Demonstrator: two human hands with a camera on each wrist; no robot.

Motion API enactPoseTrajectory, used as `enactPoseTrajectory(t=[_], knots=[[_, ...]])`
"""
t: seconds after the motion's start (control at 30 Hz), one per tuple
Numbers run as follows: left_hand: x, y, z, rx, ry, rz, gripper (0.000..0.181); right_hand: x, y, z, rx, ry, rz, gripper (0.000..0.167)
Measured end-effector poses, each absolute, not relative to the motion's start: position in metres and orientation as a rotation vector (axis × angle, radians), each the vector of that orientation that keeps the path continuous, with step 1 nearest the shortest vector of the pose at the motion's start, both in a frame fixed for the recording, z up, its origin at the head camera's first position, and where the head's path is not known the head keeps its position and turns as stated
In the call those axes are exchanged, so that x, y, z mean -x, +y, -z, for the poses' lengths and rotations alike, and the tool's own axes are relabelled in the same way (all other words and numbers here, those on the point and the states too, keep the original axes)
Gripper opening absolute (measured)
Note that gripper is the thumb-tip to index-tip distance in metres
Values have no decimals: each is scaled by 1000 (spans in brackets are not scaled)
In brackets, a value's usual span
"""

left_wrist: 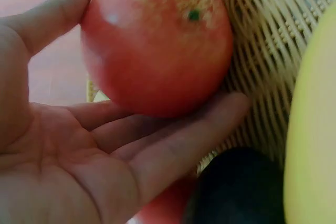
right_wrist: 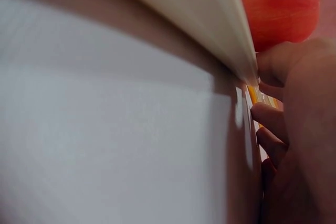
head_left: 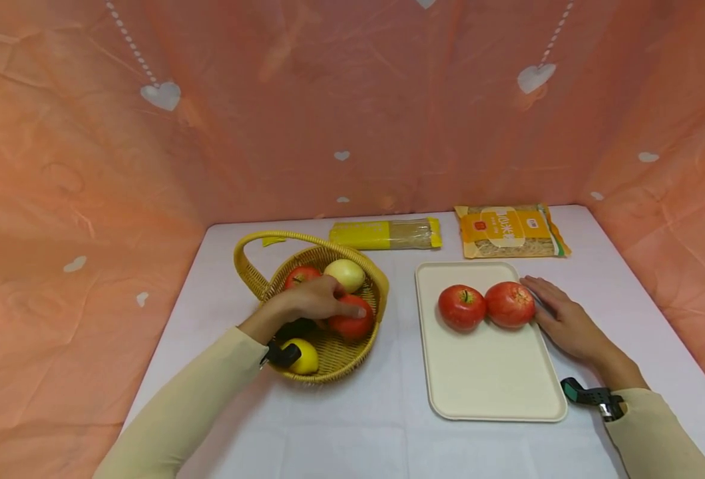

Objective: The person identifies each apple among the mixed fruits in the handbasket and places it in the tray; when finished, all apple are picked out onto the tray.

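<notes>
My left hand [head_left: 315, 299] reaches into a wicker basket [head_left: 334, 362] and holds a red apple [head_left: 352, 324] at its right side. In the left wrist view, the thumb is on one side of that apple [left_wrist: 157, 45] and the fingers lie under the other. A second red apple [head_left: 300, 275], a pale yellow-green fruit [head_left: 345, 274], a yellow lemon [head_left: 307, 357] and a dark fruit [left_wrist: 236, 190] lie around it. My right hand [head_left: 574, 329] rests at the right edge of a cream tray [head_left: 490, 379], fingers extended beside two red apples [head_left: 462, 308].
A yellow noodle packet [head_left: 382, 235] lies behind the basket, near its arched handle [head_left: 292, 235]. An orange noodle bag [head_left: 510, 231] lies behind the tray. White cloth [head_left: 352, 432] covers the table, with orange fabric [head_left: 388, 120] hanging around it.
</notes>
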State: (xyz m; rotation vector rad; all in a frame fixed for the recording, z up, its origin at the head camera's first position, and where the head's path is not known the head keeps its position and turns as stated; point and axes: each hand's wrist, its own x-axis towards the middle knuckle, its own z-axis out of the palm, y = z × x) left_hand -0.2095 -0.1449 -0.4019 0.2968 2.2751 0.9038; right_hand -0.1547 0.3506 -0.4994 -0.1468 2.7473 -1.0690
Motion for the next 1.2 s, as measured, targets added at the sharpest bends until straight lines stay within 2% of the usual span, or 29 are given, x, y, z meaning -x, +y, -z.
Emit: enactPoseTrajectory(t=[0.07, 0.17, 0.23, 0.43, 0.57, 0.83, 1.2], knots=[[209, -144, 402, -321, 2286, -875, 49, 155, 350, 500, 148, 2742, 1076, 68], [207, -144, 403, -346, 2322, -809, 72, 155, 349, 501, 152, 2741, 1069, 68], [206, -144, 403, -368, 2338, -783, 79, 154, 348, 500, 150, 2743, 1060, 68], [202, -147, 405, -415, 2411, -793, 76, 154, 347, 498, 163, 2761, 1068, 67], [197, -152, 404, -444, 2483, -820, 82, 154, 349, 498, 164, 2759, 1061, 68], [182, -165, 384, -478, 2608, -876, 86, 154, 351, 499, 170, 2772, 1062, 67], [156, -170, 367, -772, 2509, -1216, 81, 153, 349, 497, 191, 2784, 1075, 66]])
